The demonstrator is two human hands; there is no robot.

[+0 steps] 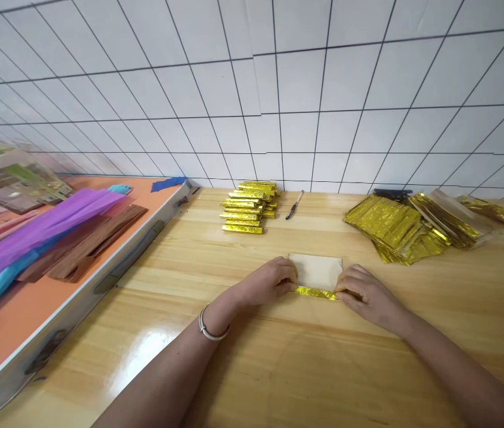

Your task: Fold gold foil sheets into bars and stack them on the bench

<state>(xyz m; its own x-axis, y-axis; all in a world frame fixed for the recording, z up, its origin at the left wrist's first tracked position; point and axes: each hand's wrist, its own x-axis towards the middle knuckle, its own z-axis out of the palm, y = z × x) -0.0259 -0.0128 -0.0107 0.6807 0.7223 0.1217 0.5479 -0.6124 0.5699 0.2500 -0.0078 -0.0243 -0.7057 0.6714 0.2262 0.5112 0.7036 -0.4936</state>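
A pale, cream-coloured rectangle of paper or card (317,270) lies on the wooden table in front of me. Along its near edge runs a narrow strip of shiny gold foil (317,293). My left hand (274,278) pinches the strip at its left end, fingers curled over the card's left side. At the opposite end my right hand (368,294) grips the strip between thumb and fingers. Beyond the card, several narrow folded gold foil strips (249,205) are piled up. Farther right lies a heap of flat, crinkled gold foil sheets (392,229).
A black-and-clear pen (295,205) lies beside the pile. Left stands an orange-topped surface (113,249) with a raised edge, holding purple crepe paper (56,229), brown paper (95,244) and a clear plastic box (15,178). A white tiled wall (301,83) closes off the back.
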